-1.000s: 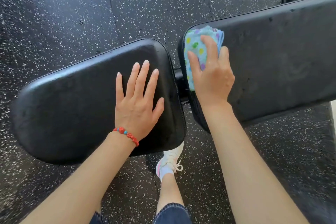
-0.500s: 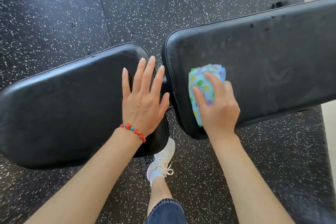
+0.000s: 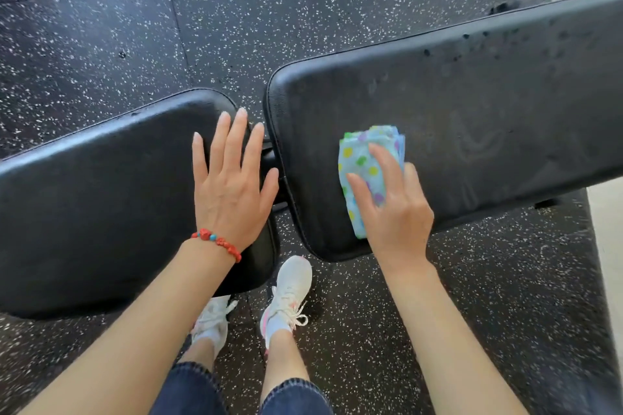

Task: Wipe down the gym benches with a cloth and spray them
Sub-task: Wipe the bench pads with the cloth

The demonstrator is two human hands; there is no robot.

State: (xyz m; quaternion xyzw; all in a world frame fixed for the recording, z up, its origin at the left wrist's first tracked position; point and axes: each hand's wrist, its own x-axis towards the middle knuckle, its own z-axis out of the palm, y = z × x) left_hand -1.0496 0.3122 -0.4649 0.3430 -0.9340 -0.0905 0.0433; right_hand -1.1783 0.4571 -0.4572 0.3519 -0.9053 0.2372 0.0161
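Observation:
A black padded gym bench fills the view in two parts: a seat pad (image 3: 101, 212) on the left and a long back pad (image 3: 488, 111) on the right, with a narrow gap between them. My left hand (image 3: 232, 185) lies flat with straight fingers on the right end of the seat pad. A folded light-blue cloth (image 3: 364, 162) with coloured dots lies on the back pad near its left end. My right hand (image 3: 394, 209) presses it down with fingers spread over it. Small droplets speckle the far part of the back pad. No spray bottle is in view.
Black rubber floor (image 3: 269, 10) with white specks surrounds the bench. My two feet in white sneakers (image 3: 290, 290) stand just in front of the gap between the pads. A pale strip of floor or wall (image 3: 606, 229) runs along the right edge.
My right hand has slid the cloth from the back pad's left end toward its near edge and then rightward along the pad. My left hand has stayed flat on the seat pad.

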